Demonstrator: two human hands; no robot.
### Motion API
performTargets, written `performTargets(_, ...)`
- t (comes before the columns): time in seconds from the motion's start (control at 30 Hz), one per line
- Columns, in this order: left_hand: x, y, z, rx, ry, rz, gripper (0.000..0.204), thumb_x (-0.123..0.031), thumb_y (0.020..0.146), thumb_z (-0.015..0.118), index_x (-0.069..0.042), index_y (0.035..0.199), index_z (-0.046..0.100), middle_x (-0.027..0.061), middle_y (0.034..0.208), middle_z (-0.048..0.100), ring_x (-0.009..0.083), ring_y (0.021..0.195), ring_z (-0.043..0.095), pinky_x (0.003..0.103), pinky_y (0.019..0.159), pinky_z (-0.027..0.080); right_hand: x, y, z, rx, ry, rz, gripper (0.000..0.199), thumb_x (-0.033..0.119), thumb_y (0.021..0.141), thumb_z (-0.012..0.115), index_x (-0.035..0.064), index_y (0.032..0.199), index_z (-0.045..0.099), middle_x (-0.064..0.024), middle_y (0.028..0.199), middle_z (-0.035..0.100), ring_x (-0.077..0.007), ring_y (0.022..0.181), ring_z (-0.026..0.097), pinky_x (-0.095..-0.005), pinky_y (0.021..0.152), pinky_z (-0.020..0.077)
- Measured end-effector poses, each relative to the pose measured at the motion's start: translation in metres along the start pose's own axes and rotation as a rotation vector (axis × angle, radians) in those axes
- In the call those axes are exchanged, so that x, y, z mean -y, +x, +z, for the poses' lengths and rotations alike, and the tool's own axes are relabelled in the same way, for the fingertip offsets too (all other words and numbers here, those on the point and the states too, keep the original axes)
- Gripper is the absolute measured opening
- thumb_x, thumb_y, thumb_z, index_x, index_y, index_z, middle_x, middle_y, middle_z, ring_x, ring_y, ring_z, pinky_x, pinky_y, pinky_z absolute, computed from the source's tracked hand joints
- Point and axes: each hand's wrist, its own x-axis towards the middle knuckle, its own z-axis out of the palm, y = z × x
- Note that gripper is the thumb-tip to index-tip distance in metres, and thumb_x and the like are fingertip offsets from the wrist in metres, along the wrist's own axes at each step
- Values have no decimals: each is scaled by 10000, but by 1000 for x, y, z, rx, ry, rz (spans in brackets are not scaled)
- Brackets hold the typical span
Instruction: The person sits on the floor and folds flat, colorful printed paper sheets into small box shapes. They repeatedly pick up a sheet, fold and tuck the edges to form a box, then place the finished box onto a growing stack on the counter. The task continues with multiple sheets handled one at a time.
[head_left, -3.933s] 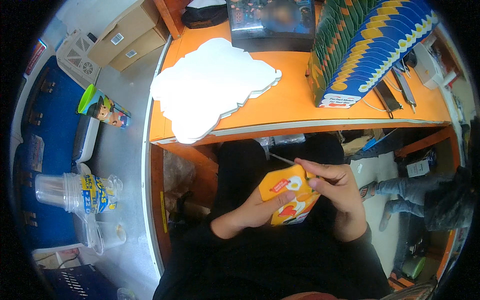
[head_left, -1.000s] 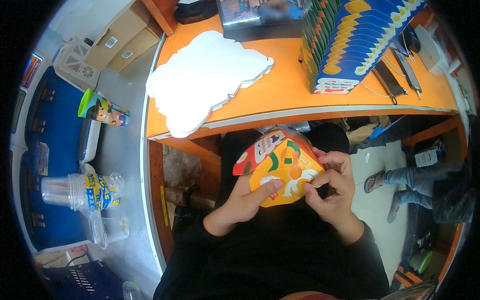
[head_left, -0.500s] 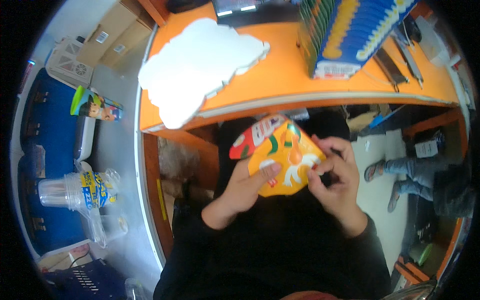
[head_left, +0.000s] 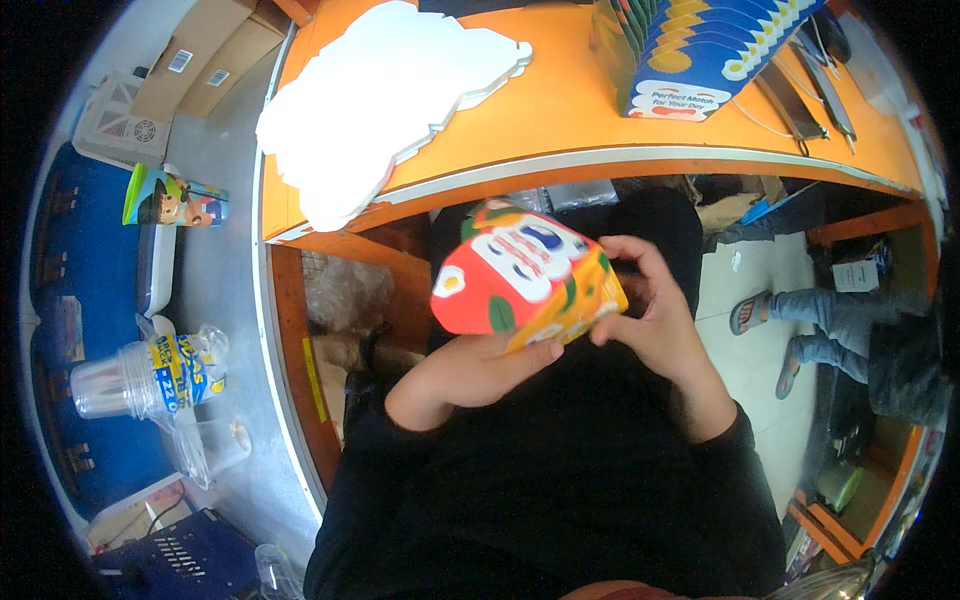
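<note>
Turned since the earlier frame, the red-and-yellow carton (head_left: 525, 280) now shows its red panel, held before the orange tabletop (head_left: 480, 130).
Left hand (head_left: 470, 370) grips its near side, fingers mostly hidden; right hand (head_left: 655, 315) closes thumb and fingers around the right end. It looks like light, thin card, springy but easily creased and perhaps slick, so folded edges seem safer holds than flat faces. White lettered patch, egg and green leaf decorate the red; yellow side slants below.

The red carton (head_left: 525, 278), blue cartons (head_left: 692, 62) and cup wrapper (head_left: 178, 372) bear lettering.
</note>
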Motion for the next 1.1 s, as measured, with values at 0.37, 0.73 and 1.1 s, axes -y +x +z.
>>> performTargets(0.37, 31, -8, -2, 318, -1117, -318, 779, -167, 927, 647, -68, 1544, 180, 118, 1528, 361, 218, 1371, 384, 364, 1125, 316, -17, -13, -1, 210, 95, 138, 929, 223, 828, 769, 82, 1533, 182, -173, 1426, 340, -306, 1276, 457, -410, 1089, 361)
performTargets(0.73, 36, 7, 23, 320, -973, -458, 544, -193, 993, 503, -43, 1475, 300, 122, 1352, 522, 203, 1218, 539, 339, 1051, 411, -11, -6, -2, 89, -521, -201, 598, 264, 915, 642, 40, 1426, 425, -177, 1464, 448, -403, 1402, 347, -441, 1160, 261)
performTargets(1.1, 69, -19, 41, 230, -1722, -212, 1074, -642, 789, 687, -8, 1511, 206, 186, 1504, 352, 285, 1341, 431, 454, 1097, 381, 0, -18, -10, 191, 63, -330, 379, 387, 988, 522, 57, 882, 674, -111, 1151, 565, -333, 1287, 440, -476, 1085, 323)
